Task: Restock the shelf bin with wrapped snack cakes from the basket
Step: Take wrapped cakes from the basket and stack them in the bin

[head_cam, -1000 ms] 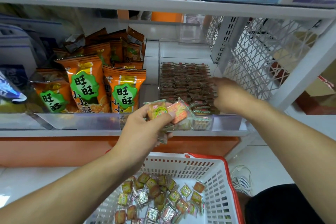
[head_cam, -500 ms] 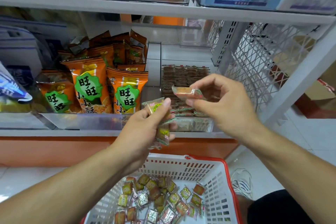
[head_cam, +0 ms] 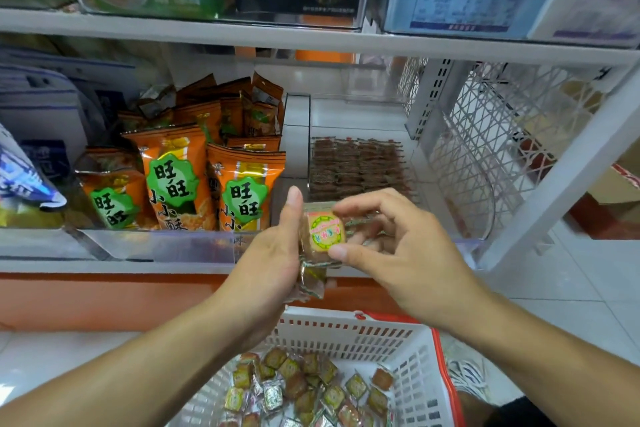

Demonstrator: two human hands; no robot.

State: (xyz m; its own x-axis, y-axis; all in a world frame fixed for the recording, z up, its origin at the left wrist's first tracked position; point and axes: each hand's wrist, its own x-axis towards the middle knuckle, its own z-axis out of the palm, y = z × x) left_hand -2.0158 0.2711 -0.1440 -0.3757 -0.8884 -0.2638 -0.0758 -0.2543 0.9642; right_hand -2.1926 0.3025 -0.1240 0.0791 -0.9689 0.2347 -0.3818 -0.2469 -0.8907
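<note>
Right hand (head_cam: 391, 253) back from clear plastic shelf bin (head_cam: 433, 218) since half second ago, earlier cake gone from it; now at frame centre, thumb and forefinger pinching square wrapped snack cake (head_cam: 327, 232) atop small stack gripped in left hand (head_cam: 273, 253). More cakes in white plastic basket (head_cam: 408, 350), bottom centre; rows fill bin, centre right.

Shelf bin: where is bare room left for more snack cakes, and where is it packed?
In the shelf bin, the white floor behind the stacked cakes, toward the back wall, is bare, as is a strip along the right wall. The middle is packed in rows. The front is hidden by the left hand and right hand.
</note>
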